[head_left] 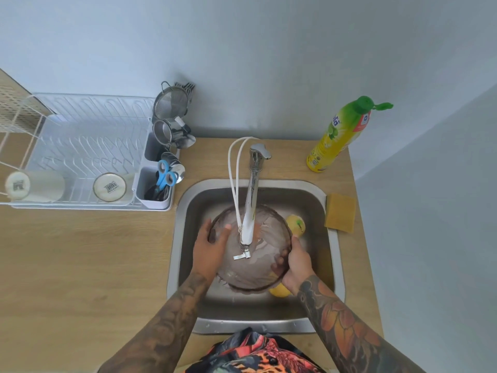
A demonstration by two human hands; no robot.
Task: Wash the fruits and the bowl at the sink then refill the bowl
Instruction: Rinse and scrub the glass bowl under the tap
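Note:
A clear brownish glass bowl [258, 267] sits in the steel sink [320, 200] under the faucet spout [248, 211], with water swirling in it. My left hand [211, 251] lies over the bowl's left rim, fingers spread inside against the wall. The bowl's right rim is gripped by my right hand [297, 265], fingers inside and thumb outside. A yellow-green fruit [297, 224] lies in the sink behind the bowl on the right. Another yellow fruit [279, 290] shows partly under the bowl's front right edge.
A yellow sponge [340, 216] lies on the sink's right edge. A dish soap bottle [338, 138] stands at the back right. A white dish rack [80, 152] with two cups and a utensil caddy [158, 184] fills the wooden counter [88, 265] on the left.

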